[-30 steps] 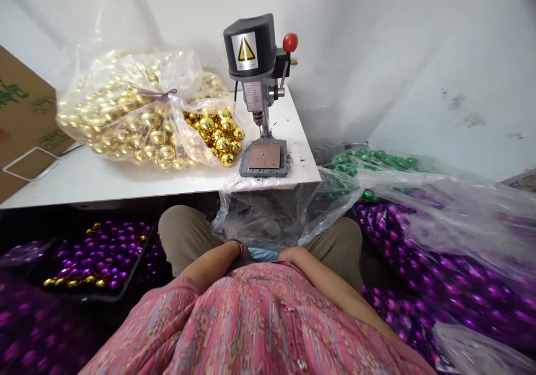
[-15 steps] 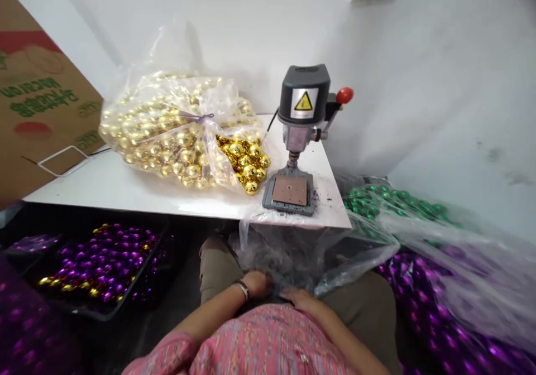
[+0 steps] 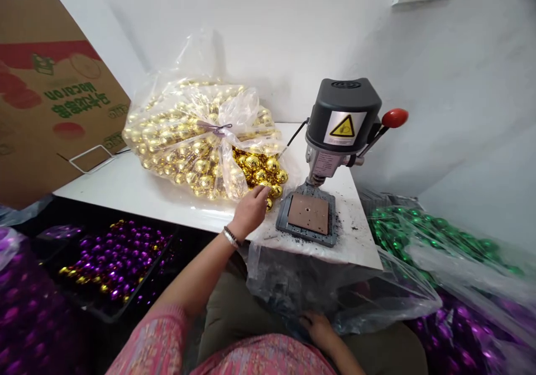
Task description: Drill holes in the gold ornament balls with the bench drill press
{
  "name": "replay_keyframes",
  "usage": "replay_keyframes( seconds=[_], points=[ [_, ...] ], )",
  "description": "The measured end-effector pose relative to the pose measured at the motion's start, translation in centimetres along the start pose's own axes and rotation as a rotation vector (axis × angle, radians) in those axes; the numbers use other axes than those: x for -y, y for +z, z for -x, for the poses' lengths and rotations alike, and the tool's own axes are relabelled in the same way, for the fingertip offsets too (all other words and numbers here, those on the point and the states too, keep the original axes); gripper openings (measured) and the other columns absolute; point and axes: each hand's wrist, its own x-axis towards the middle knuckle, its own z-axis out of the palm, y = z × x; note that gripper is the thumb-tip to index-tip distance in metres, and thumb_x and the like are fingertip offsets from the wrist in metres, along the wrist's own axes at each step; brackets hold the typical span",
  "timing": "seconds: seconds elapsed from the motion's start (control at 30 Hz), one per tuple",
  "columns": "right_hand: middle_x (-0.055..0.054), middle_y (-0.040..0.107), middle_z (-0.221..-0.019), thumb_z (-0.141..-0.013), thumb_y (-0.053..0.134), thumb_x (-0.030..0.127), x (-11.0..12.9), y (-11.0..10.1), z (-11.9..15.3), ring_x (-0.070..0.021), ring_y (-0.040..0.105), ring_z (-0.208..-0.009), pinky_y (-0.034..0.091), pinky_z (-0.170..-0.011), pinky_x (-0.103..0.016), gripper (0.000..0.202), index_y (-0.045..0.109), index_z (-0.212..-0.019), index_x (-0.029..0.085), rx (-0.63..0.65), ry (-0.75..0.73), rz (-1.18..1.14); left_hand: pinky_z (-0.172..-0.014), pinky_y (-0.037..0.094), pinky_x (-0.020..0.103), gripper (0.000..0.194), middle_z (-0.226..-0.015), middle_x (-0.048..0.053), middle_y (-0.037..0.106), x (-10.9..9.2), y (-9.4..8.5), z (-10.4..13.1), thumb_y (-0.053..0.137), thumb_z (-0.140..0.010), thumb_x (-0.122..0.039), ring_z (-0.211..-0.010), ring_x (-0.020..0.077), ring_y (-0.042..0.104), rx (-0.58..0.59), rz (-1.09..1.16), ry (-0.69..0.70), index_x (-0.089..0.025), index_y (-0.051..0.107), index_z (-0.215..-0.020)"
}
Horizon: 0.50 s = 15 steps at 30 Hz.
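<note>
My left hand (image 3: pixel 251 210) reaches over the table edge to loose shiny gold balls (image 3: pixel 259 168) at the mouth of a clear bag (image 3: pixel 234 174). Its fingers are drawn together against the nearest balls; what is between the fingertips is hidden. Low in my lap, my right hand (image 3: pixel 320 330) has its fingers curled at the near edge of a clear plastic bag (image 3: pixel 347 299), partly in shadow. Right of the left hand stands a small bench drill press (image 3: pixel 343 124) with a red-knobbed lever (image 3: pixel 395 118). A brown plate (image 3: pixel 309 213) with a small hole lies on its base.
Dark crumbs (image 3: pixel 354 228) lie around the drill base on the white table (image 3: pixel 176 205). A cardboard box (image 3: pixel 58 101) leans at the left. Below are a black tray (image 3: pixel 113 313) of purple and gold balls and a purple bag (image 3: pixel 29 308). Bagged green balls (image 3: pixel 435 232) and purple balls (image 3: pixel 464 325) lie right.
My left hand has gone from my lap up to the gold balls. My right hand stays low by the clear plastic bag. The view has shifted, with the drill press now larger and further right.
</note>
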Motion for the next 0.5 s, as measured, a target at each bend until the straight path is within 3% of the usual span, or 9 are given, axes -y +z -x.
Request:
replay_keyframes(
  seconds=[0.07,0.17,0.27,0.33,0.4,0.5],
  points=[
    [-0.003,0.072,-0.114,-0.091,0.058,0.047,-0.4,0.3,0.3,-0.0168,0.066,-0.112,0.054,-0.102,-0.034,0.026,0.068,-0.107,0.029,0.013,0.039,-0.049,-0.088,0.057,0.040,0.049,-0.138,0.019,0.055,0.5,-0.9,-2.6,0.045,-0.089,-0.006,-0.106,0.0264,0.067,0.132,-0.169,0.023,-0.016,0.055,-0.136],
    [-0.005,0.070,-0.119,-0.092,0.055,0.049,-0.6,0.4,0.5,-0.0180,0.065,-0.116,0.052,-0.107,-0.039,0.036,0.066,-0.114,0.023,0.019,0.078,-0.113,-0.069,0.055,0.037,0.052,-0.132,0.018,0.057,0.4,-1.8,-4.8,0.041,-0.087,-0.004,-0.091,0.0261,0.070,0.320,-0.327,0.046,-0.018,0.054,-0.136],
    [-0.006,0.068,-0.119,-0.092,0.056,0.047,-0.7,0.5,0.2,-0.0182,0.063,-0.116,0.050,-0.108,-0.042,0.039,0.066,-0.115,0.018,0.045,0.090,-0.139,-0.066,0.053,0.035,0.048,-0.119,0.015,0.062,0.1,-2.8,-5.9,0.045,-0.086,-0.006,-0.087,0.0258,0.071,0.406,-0.375,0.073,-0.020,0.058,-0.130],
    [-0.005,0.069,-0.115,-0.092,0.057,0.046,-0.6,0.5,-0.2,-0.0172,0.064,-0.113,0.051,-0.105,-0.038,0.034,0.067,-0.110,0.019,0.069,0.090,-0.137,-0.071,0.052,0.036,0.043,-0.114,0.014,0.063,0.0,-3.7,-6.1,0.051,-0.085,-0.009,-0.090,0.0268,0.070,0.390,-0.344,0.081,-0.020,0.061,-0.125],
    [-0.004,0.069,-0.113,-0.091,0.059,0.044,-0.5,0.5,-0.7,-0.0167,0.064,-0.111,0.053,-0.101,-0.036,0.031,0.067,-0.107,0.019,0.080,0.097,-0.123,-0.080,0.052,0.038,0.043,-0.115,0.014,0.064,0.1,-4.5,-5.5,0.058,-0.083,-0.014,-0.097,0.0278,0.068,0.278,-0.193,0.078,-0.018,0.062,-0.125],
    [-0.003,0.069,-0.111,-0.090,0.061,0.043,-0.3,0.3,-1.4,-0.0155,0.064,-0.109,0.053,-0.098,-0.032,0.025,0.068,-0.103,0.022,0.086,0.098,-0.092,-0.086,0.050,0.036,0.052,-0.115,0.012,0.065,0.0,-5.0,-2.5,0.069,-0.079,-0.024,-0.098,0.0232,0.064,0.033,0.349,-0.026,-0.018,0.058,-0.129]
  ],
)
